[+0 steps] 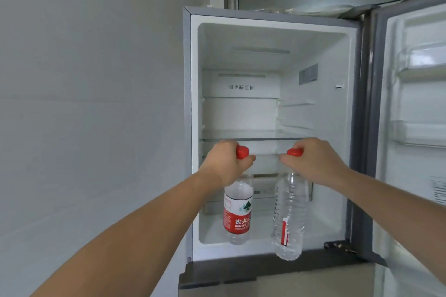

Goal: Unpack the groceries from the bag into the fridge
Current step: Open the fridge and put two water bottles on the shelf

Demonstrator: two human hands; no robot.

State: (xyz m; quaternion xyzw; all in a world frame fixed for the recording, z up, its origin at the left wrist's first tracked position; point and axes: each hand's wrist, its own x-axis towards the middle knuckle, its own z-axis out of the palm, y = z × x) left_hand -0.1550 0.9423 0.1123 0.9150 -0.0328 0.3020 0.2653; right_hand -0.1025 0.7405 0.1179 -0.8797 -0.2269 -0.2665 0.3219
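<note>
Two water bottles are held up in front of the open fridge (272,21), one in each hand. The left hand (225,164) is curled round the neck of the left bottle (237,212), the grip closed just under its red cap (242,152), which is seen poking out above the fingers. The red and white label is turned towards the camera, and the bottle is hung almost upright before the lower part of the fridge compartment, near its left wall.

The right hand (316,164) is wrapped round the neck of the right bottle (289,214), the grip likewise closed beneath a red cap (295,152). This bottle is tilted slightly, its base swung down past the front lip of the compartment floor; only a strip of its label is shown at the edge. The two bottles are held side by side, just apart, neither yet set down on any shelf.

Behind the hands, a glass shelf (255,138) is seen crossing the compartment at about knuckle height. The fridge door (415,108) is swung wide to the right, its inner racks visible. A grey wall (84,79) is seen to the left of the fridge. The bag is not caught in view.
</note>
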